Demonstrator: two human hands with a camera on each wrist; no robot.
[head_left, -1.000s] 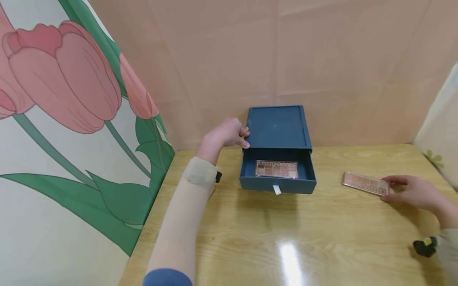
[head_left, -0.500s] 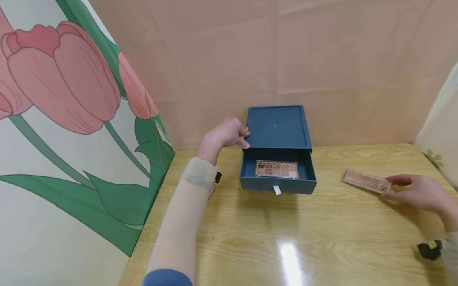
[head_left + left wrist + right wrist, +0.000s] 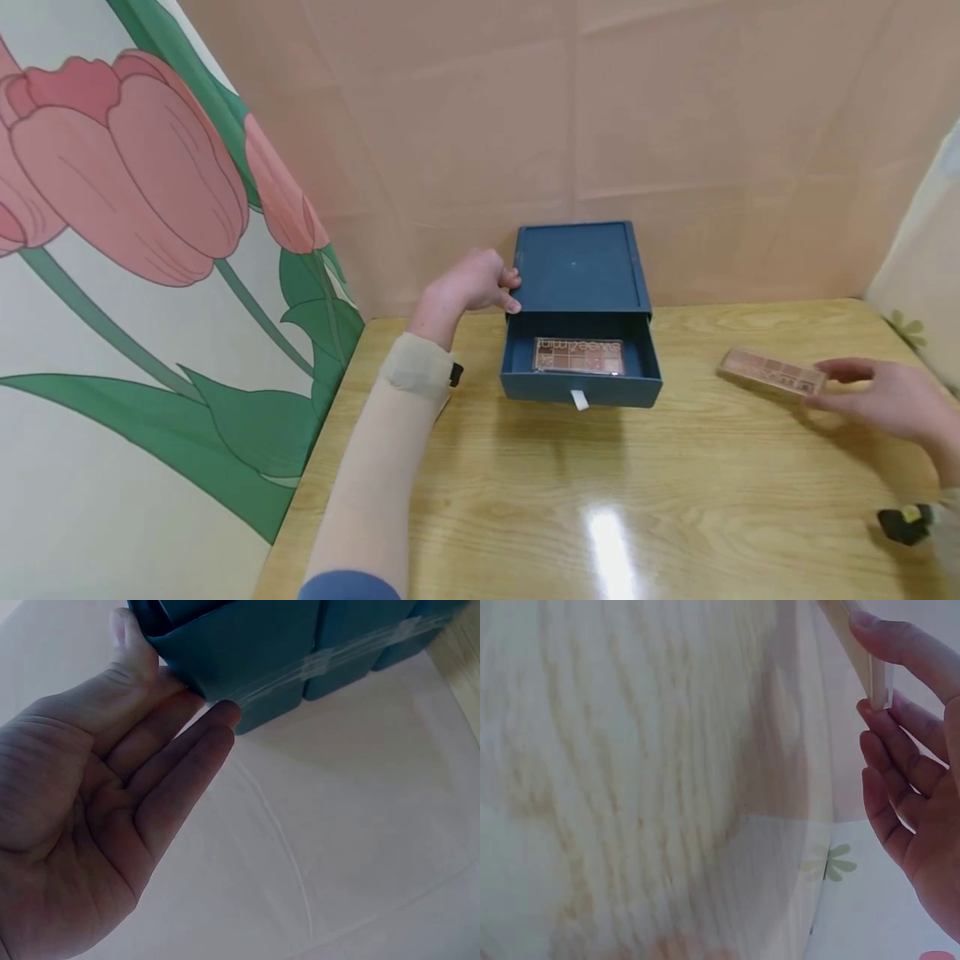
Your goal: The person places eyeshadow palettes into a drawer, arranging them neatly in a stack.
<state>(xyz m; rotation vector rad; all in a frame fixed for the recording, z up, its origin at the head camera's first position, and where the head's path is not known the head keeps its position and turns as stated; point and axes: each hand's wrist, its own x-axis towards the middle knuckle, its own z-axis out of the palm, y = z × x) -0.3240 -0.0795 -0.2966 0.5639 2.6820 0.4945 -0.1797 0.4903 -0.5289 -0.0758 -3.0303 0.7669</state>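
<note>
Wood-grained surface (image 3: 525,492), light streak reflected, blue drawer box (image 3: 576,265) placed at rear, mostly hidden item (image 3: 444,406) seen front-left of box.

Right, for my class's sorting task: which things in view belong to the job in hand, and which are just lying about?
In the job:
blue drawer box, held by the left hand
palette inside it
second palette, pinched by the right hand

Just there:
wooden table
tulip picture
</note>
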